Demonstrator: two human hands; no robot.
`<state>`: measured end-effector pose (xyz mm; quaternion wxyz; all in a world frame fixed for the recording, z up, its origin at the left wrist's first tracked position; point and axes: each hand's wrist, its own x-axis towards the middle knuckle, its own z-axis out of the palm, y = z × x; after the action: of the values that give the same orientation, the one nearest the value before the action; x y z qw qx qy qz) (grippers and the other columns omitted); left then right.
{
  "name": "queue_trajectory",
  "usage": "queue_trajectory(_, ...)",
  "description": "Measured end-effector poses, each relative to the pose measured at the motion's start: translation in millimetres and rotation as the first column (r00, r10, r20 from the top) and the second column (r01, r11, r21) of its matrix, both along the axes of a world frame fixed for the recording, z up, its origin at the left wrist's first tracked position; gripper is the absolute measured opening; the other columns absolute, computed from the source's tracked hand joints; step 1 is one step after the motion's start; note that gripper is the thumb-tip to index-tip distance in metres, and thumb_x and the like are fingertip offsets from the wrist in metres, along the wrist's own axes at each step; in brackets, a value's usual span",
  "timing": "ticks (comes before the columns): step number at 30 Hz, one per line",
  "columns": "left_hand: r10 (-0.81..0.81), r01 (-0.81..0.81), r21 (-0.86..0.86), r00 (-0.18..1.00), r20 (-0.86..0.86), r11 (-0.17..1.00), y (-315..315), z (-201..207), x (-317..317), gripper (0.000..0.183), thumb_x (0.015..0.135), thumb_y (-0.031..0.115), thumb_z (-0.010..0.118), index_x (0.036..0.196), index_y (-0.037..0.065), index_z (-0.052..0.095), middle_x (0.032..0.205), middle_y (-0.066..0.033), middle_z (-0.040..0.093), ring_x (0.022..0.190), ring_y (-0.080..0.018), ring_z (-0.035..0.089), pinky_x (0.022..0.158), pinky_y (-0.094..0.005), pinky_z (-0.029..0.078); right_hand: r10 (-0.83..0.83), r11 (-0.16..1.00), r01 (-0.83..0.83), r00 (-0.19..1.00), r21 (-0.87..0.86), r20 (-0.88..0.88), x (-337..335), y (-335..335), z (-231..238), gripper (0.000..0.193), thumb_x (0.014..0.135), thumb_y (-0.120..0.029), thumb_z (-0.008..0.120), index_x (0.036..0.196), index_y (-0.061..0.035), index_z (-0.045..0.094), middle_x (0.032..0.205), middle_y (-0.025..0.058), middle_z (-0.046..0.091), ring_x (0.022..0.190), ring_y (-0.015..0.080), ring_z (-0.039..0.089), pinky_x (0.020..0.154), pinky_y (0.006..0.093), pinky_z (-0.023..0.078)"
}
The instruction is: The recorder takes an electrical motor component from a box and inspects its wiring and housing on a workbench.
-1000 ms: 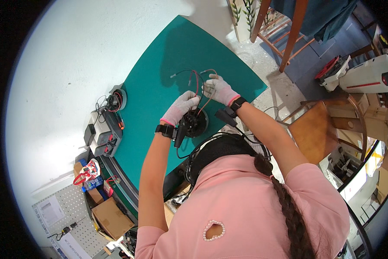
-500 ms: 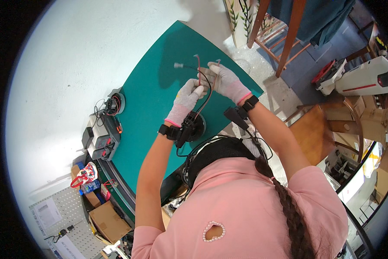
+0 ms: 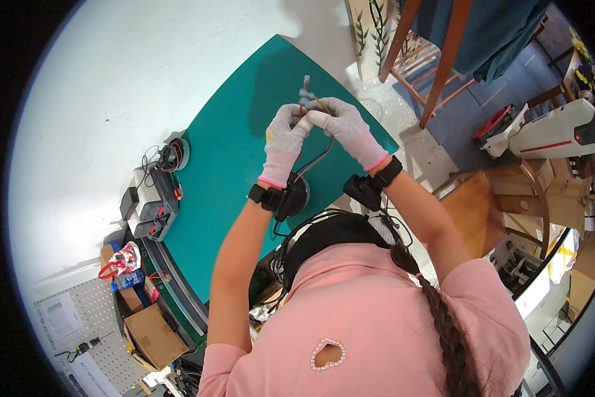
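Observation:
Above the green table (image 3: 244, 152), my left hand (image 3: 285, 140) and my right hand (image 3: 346, 128) meet with thumbs and fingers pinched together, both in whitish gloves with pink cuffs. They hold thin wires (image 3: 324, 153), reddish and dark, whose small pale connectors (image 3: 304, 96) stick up past the fingertips and are blurred. From my hands the wires loop down toward a round black device (image 3: 299, 196), partly hidden behind my left wrist. Which wire sits in which hand is hidden by the fingers.
At the table's left edge sit another round device with coiled wires (image 3: 177, 153) and a grey tool case (image 3: 153, 210). Lower left are a cardboard box (image 3: 154, 336) and a pegboard (image 3: 59, 324). A wooden chair (image 3: 489, 208) stands to the right.
My hands have come together, the right one moving in to the left and closing its fingers. The connectors, spread apart before, are now bunched just above my fingertips.

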<state>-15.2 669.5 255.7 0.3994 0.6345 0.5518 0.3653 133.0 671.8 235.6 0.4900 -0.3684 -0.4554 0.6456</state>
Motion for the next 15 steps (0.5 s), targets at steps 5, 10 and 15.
queue_trajectory(5, 0.167, -0.142, -0.166, 0.974, 0.15, 0.976, -10.1, 11.3, 1.2, 0.019, 0.087, 0.016, 0.057, 0.098, 0.001, 0.054, 0.077, -0.0032, 0.058, 0.068, -0.009, 0.054, 0.062, -0.0236, 0.046, -0.034, 0.962, 0.033, 0.999, -0.271, 0.002, 11.2, -4.8, 3.1, 0.035, 0.086, -0.026, 0.057, 0.109, 0.0007, 0.055, 0.09, 0.0044, 0.058, 0.077, 0.0119, 0.057, 0.072, 0.0247, 0.049)
queue_trajectory(10, 0.063, -0.06, 0.022, 0.987, -0.148, 0.998, -35.3, 11.3, 11.9, 0.019, 0.084, 0.018, 0.06, 0.093, 0.002, 0.059, 0.076, -0.0034, 0.061, 0.07, -0.0113, 0.057, 0.063, -0.0271, 0.046, -0.072, 0.977, -0.044, 0.85, -0.207, -0.522, 7.2, -0.3, -8.1, 0.028, 0.093, -0.02, 0.047, 0.109, 0.0021, 0.053, 0.1, 0.0124, 0.059, 0.088, 0.0182, 0.06, 0.077, 0.0291, 0.051)
queue_trajectory(15, -0.014, 0.08, 0.161, 0.926, -0.378, 0.984, -42.6, 3.1, 11.8, 0.02, 0.078, 0.019, 0.062, 0.091, 0.004, 0.061, 0.082, -0.014, 0.062, 0.077, -0.0312, 0.06, 0.066, -0.0358, 0.047, -0.034, 0.981, -0.057, 0.894, -0.187, -0.447, 8.1, -6.6, 8.3, 0.029, 0.091, -0.016, 0.049, 0.112, 0.0041, 0.052, 0.099, 0.0115, 0.06, 0.088, 0.0182, 0.06, 0.078, 0.0296, 0.051)
